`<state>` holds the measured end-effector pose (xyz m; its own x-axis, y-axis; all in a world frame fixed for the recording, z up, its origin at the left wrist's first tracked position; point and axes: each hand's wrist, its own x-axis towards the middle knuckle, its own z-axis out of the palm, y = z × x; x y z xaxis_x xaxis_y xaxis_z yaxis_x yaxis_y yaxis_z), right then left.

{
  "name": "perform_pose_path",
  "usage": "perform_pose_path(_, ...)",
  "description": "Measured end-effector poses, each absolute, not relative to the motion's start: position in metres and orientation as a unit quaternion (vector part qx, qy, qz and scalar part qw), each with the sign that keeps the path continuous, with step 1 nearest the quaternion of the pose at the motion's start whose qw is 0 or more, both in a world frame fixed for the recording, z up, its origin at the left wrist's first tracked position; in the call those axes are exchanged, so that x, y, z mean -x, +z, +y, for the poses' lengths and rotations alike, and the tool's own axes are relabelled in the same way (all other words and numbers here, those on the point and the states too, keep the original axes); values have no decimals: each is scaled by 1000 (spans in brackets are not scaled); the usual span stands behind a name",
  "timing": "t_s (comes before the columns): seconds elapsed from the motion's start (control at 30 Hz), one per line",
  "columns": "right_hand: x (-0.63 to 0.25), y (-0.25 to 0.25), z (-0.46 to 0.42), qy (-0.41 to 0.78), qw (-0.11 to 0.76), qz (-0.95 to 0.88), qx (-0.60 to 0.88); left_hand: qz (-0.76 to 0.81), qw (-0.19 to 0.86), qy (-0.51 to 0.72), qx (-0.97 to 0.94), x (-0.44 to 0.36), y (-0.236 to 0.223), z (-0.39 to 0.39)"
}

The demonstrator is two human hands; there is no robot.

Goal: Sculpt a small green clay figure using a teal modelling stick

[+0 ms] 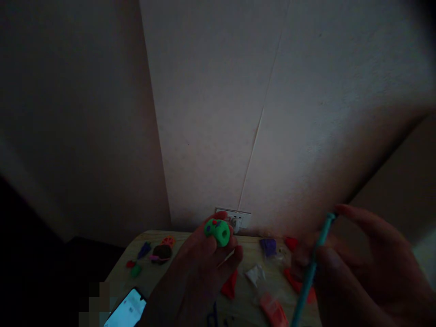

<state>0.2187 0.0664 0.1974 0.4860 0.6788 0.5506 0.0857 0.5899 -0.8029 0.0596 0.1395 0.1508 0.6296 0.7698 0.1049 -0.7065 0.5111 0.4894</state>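
My left hand (pixel 207 254) holds a small green clay piece (pixel 218 231) between thumb and fingers, above the table. The piece is rounded, with red and purple spots on its side and a round hole in the end facing right. On the right, my right hand (pixel 354 268) grips a thin teal stick (pixel 311 272), slanting from upper right to lower left. A fingertip rests by the stick's upper end. The two hands are well apart. In the dim light I cannot tell what kind of tool the stick is.
Below lies a wooden table (pixel 184 238) against the wall. On it are a lit phone (pixel 127 311), a brown clay lump (pixel 161 254), a purple packet (pixel 269 247), a white packet (pixel 255 274), an orange-red packet (pixel 274 311) and red clay (pixel 230 285). A wall socket (pixel 243 219) holds a plug.
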Motion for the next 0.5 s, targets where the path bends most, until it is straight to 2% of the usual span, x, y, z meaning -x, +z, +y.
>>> perform_pose_path(0.23,-229,189,78,329,709,-528,332,93,842,438,-302,-63,160,137)
perform_pose_path(0.37,-221,190,80,355,708,-517,325,80,848,429,-302,-60,161,138)
perform_pose_path(0.5,-206,194,72,344,714,-473,385,96,831,418,-355,-59,163,138)
